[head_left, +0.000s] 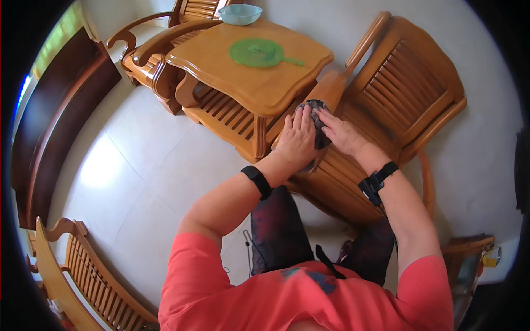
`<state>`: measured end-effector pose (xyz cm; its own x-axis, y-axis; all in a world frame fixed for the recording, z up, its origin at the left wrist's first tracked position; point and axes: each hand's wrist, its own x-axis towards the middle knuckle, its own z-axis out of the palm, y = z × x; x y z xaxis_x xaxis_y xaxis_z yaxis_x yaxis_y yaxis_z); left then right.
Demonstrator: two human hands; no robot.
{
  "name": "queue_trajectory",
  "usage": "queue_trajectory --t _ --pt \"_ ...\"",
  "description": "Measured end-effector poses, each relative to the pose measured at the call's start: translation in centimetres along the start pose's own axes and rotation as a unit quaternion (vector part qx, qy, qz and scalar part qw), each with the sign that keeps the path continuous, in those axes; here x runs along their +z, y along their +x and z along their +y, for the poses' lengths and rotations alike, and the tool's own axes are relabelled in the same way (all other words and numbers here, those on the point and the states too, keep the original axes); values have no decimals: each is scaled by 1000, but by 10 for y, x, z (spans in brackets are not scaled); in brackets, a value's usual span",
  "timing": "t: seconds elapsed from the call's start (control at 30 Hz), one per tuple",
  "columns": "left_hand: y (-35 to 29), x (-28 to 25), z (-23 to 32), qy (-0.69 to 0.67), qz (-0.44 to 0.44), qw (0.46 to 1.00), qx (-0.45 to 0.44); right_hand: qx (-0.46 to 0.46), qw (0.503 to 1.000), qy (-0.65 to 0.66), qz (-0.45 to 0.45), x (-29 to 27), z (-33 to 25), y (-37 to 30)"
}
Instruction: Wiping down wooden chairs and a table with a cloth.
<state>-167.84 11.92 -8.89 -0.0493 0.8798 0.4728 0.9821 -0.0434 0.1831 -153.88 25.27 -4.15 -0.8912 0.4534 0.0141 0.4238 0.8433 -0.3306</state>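
We see 2 bare hands meeting on a dark, patterned cloth point(321, 138), which lies on the broad wooden armrest point(329, 91) of a slatted chair point(408, 83). The left hand point(297, 138) is palm down, its fingers stretched out nearly straight and close together, pressing on the cloth rather than closing round it. The right hand point(345, 135) comes in from the other side, its fingers extended onto the cloth beside the left fingers; we cannot tell whether its fingertips pinch the fabric or only rest on it. Most of the cloth that we can see shows between the 2 hands and just beyond their fingertips.

We notice 1 black band point(257, 182) on the left wrist and 1 black strap with a small box point(371, 190) on the right. The forearms come up from the short sleeves of a red shirt point(298, 303).

Near the hands, we see a wooden table point(212, 60) with a slatted lower shelf point(221, 110). On its top lie a flat green round thing with a handle point(255, 52) and, near the far edge, a pale blue bowl point(240, 15). Another wooden chair point(160, 80) stands beside the table, and a slatted bench point(102, 270) is at the lower left.
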Motion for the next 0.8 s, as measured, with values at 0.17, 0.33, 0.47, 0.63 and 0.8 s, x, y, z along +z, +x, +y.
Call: queue_trajectory --t 0.17,0.33,0.47,0.63,0.8 --pt "-3 -5 -8 15 -18 1000 17 -4 999 -36 -36 -4 -5 6" --pt "1 -9 -5 44 -63 997 18 7 997 -66 -31 -4 -9 4" --pt "6 -15 1 66 -103 992 17 5 997 -71 -18 2 -1 3" --pt "18 -25 0 95 -194 976 11 -7 997 -71 -2 7 1 6" --pt "45 -36 -6 128 -302 944 27 -12 998 -57 29 7 10 12"
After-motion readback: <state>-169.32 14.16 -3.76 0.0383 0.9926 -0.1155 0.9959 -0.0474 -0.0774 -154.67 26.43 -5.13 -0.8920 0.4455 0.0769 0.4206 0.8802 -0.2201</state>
